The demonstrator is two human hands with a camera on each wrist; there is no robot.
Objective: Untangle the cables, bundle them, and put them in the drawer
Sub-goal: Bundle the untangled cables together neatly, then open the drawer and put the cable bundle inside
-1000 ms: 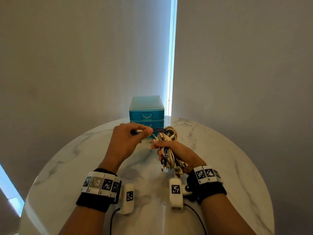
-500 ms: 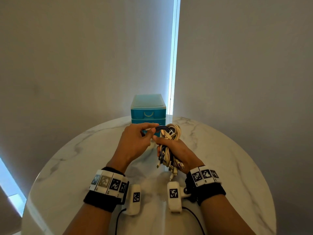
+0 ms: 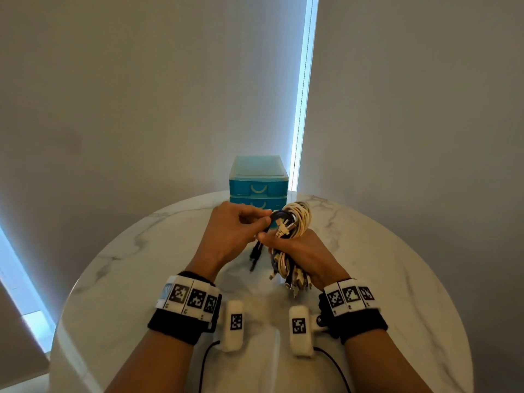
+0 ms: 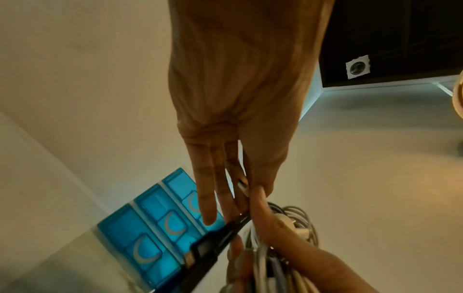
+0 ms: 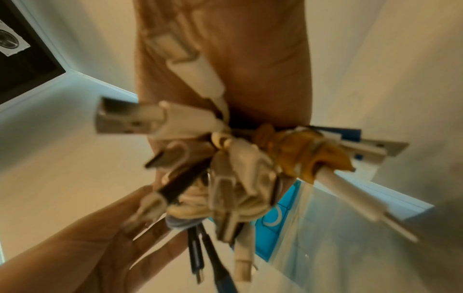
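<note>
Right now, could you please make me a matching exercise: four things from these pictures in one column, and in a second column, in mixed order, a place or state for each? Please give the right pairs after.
Things
1. left hand
2. right hand
3. drawer unit
4. black cable

Places or states
A. stands at the far edge of the marble table, all drawers closed
B. grips the bundle of white cables
C. pinches one dark cable
D. loops over the top of the bundle, ends hanging down

Pairs: 1-C, 2-B, 3-A, 4-D
</note>
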